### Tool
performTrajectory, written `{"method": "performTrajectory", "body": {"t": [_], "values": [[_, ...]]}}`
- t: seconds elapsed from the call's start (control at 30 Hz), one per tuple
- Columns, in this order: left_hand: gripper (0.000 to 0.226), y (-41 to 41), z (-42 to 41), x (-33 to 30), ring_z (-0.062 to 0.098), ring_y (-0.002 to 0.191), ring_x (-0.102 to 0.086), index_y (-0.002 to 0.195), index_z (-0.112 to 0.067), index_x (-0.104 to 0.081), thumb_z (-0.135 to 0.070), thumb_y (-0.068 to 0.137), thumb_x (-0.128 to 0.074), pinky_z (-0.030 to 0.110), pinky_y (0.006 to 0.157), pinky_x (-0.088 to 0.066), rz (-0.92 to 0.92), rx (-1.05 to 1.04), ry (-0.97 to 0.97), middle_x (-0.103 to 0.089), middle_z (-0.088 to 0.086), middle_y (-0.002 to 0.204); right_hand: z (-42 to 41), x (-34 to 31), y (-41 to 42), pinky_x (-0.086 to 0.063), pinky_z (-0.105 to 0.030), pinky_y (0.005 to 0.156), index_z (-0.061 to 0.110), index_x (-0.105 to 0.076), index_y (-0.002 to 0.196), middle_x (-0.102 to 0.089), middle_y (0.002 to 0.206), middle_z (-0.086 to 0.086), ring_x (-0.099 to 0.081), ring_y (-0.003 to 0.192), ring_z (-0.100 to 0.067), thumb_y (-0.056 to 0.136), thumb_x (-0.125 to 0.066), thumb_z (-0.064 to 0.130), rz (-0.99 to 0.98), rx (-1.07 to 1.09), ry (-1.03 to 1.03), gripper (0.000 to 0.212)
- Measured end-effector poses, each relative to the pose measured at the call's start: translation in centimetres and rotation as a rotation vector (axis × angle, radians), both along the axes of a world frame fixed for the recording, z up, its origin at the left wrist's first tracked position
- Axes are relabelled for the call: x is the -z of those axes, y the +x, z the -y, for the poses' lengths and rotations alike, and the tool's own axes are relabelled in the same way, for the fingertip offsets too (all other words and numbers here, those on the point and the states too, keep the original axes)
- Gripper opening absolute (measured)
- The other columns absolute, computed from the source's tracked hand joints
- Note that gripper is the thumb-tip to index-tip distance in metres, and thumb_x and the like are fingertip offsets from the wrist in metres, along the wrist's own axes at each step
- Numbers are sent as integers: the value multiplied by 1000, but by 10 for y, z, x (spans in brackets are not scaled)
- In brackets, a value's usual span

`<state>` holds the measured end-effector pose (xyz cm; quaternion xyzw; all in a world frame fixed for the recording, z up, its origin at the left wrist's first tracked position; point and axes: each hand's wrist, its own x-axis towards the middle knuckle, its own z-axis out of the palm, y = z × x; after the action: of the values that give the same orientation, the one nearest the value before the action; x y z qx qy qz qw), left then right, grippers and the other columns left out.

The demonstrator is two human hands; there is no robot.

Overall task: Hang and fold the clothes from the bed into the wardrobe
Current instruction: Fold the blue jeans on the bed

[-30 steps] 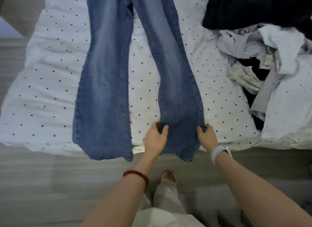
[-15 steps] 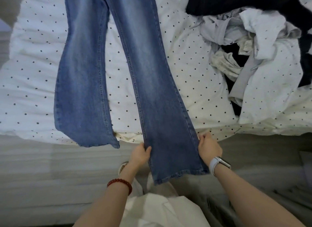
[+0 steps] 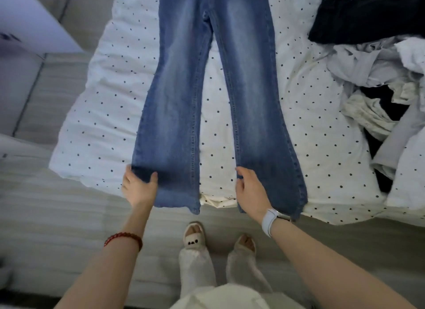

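Note:
Blue flared jeans lie flat on the bed, legs spread apart, hems hanging over the near edge. My left hand grips the outer edge of the left leg near its hem, thumb on top of the denim. My right hand pinches the inner edge of the right leg near its hem. A heap of dark, white and grey clothes sits on the bed at the right. The wardrobe is out of view.
The bed's white dotted cover reaches the near edge, with striped floor below it. My slippered feet stand close to the bed. A pale box or furniture corner fills the upper left.
Both hands held the right leg and drew it toward me. Now my left hand has shifted to the left leg, my right hand to the right leg's inner edge.

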<state>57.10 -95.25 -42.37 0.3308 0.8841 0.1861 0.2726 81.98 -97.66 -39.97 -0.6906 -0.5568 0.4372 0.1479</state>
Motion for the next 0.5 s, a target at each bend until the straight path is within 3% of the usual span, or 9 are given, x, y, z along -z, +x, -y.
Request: {"method": "performTrajectory", "body": {"t": [0.1, 0.17, 0.23, 0.3, 0.4, 0.47, 0.5], "values": [[57, -22, -12, 7, 39, 126, -34, 133, -5, -41, -23, 84, -66, 47, 104, -31, -25, 59, -94, -46, 21, 132, -19, 0, -44, -38, -20, 93, 10, -50, 128, -54, 125, -6, -52, 112, -19, 99, -38, 12, -145, 30, -22, 31], [33, -34, -10, 6, 38, 107, -51, 111, -3, -53, -21, 86, -63, 41, 84, -43, -27, 172, -43, -61, 18, 109, -34, -5, -77, -39, -20, 88, 10, -53, 123, -59, 113, -5, -54, 103, -15, 97, -42, 11, -256, 99, -83, 28], [18, -35, 2, 1, 33, 86, -56, 98, -3, -54, -16, 87, -60, 32, 66, -37, -1, 359, 76, -61, 12, 92, -51, -14, -104, -45, -30, 88, 13, -55, 117, -61, 106, -6, -55, 99, -17, 96, -47, 14, -425, 222, -214, 23], [21, -34, 18, -10, 30, 81, -58, 103, -3, -57, -16, 87, -56, 29, 65, -39, 39, 568, 199, -62, 12, 93, -67, -27, -130, -47, -38, 90, 20, -52, 114, -61, 107, -7, -57, 102, -22, 94, -51, 27, -511, 261, -374, 21], [39, -36, 33, -17, 31, 79, -64, 113, -2, -60, -25, 84, -48, 29, 63, -46, 107, 874, 258, -66, 13, 93, -81, -38, -164, -43, -37, 89, 21, -44, 124, -53, 114, 0, -52, 109, -21, 88, -59, 41, -432, 131, -525, 44], [45, -46, 35, -22, 29, 85, -64, 125, -5, -56, -23, 85, -51, 24, 65, -43, 177, 991, 231, -67, 12, 100, -86, -35, -185, -41, -31, 87, 10, -38, 128, -50, 120, -4, -49, 113, -23, 86, -63, 29, -292, 108, -511, 53], [47, -44, 35, -26, 28, 91, -64, 131, -8, -52, -22, 86, -52, 22, 68, -41, 229, 1002, 209, -67, 11, 105, -86, -29, -184, -42, -31, 87, 5, -40, 126, -52, 122, -9, -50, 114, -26, 86, -61, 18, -192, 111, -471, 47]]}}
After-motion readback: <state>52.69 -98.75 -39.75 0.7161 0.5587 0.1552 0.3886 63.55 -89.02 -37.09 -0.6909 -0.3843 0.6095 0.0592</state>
